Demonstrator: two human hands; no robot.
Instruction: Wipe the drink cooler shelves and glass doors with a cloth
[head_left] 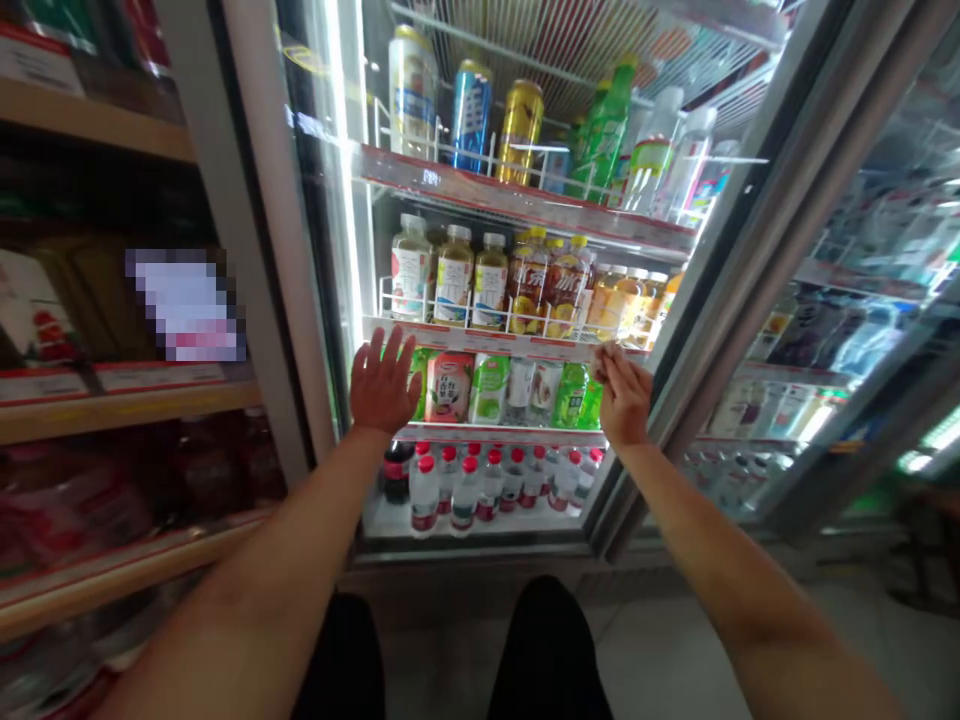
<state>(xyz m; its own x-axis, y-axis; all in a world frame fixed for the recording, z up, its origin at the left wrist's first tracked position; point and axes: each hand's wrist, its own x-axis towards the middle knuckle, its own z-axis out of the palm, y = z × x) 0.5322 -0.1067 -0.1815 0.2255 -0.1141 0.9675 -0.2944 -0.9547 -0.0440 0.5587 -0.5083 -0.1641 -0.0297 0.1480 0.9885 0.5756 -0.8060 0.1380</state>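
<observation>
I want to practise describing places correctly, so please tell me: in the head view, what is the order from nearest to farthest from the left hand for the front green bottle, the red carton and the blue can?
1. Red carton: just right of the left hand.
2. Blue can: top shelf, above.
3. Front green bottle: same shelf, farther right.

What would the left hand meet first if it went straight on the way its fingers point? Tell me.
Probably the long white-and-red shelf edge below the leftmost white-capped, white-labelled bottle; the left hand points up toward it. Depth is unclear, so a glass pane might come first.
</observation>
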